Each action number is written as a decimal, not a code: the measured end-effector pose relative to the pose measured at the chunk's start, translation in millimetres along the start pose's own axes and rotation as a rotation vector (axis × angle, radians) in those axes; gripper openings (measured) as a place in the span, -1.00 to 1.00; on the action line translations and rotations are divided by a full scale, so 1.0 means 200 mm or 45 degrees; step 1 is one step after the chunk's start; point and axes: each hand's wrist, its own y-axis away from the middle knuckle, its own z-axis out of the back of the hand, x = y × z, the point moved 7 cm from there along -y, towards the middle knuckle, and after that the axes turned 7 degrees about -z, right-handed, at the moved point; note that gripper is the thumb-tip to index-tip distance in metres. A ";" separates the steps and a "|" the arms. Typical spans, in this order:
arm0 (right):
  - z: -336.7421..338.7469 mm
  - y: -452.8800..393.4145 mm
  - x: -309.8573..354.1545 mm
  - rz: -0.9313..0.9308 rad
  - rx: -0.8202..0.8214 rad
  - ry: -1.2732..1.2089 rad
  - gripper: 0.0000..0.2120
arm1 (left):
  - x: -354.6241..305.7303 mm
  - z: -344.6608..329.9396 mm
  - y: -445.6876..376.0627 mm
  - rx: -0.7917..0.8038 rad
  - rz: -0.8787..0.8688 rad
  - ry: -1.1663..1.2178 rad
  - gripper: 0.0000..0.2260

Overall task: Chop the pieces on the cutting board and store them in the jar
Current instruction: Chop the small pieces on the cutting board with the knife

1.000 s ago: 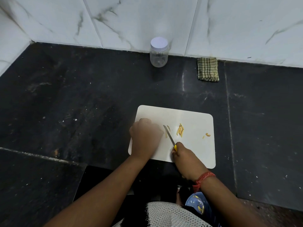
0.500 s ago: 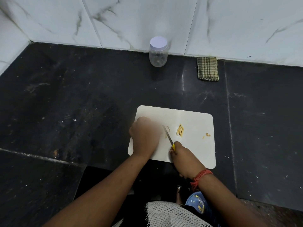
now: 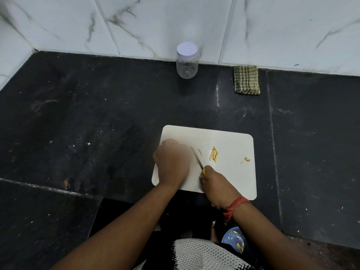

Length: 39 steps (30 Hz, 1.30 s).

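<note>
A white cutting board (image 3: 229, 184) lies on the dark floor. My left hand (image 3: 172, 161) rests on its left part with fingers curled down over a piece, of which only a pale sliver shows beside the blade. My right hand (image 3: 216, 185) grips the yellow handle of a small knife (image 3: 197, 158), whose blade lies against the left hand's fingers. A cluster of cut yellow strips (image 3: 213, 154) lies mid-board, and a few scraps (image 3: 246, 159) lie near the right edge. The clear jar (image 3: 187, 64) with its white lid on stands by the wall.
A folded green checked cloth (image 3: 246, 79) lies at the wall, right of the jar. A blue dish (image 3: 236, 241) with yellow bits sits by my body below the board. Marble wall tiles close off the far side.
My right hand and the knife have edged slightly forward and left along the cut. The left hand has stayed in place.
</note>
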 end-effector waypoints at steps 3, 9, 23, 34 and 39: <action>0.00 0.00 0.00 0.005 0.001 0.024 -0.89 | 0.00 0.00 0.00 -0.025 -0.011 -0.008 -0.90; -0.01 -0.01 0.00 -0.022 0.014 0.019 -0.88 | 0.00 -0.01 0.01 -0.052 -0.007 -0.021 -0.90; -0.02 -0.05 0.01 -0.065 0.078 0.130 -0.81 | -0.01 -0.04 -0.01 0.046 -0.045 -0.113 -0.58; -0.06 -0.02 -0.02 -0.027 0.070 0.295 -0.79 | -0.01 -0.08 -0.03 0.207 -0.027 -0.265 -0.39; -0.07 0.01 -0.05 0.021 0.073 0.327 -0.87 | -0.01 -0.08 -0.03 0.213 -0.026 -0.265 -0.39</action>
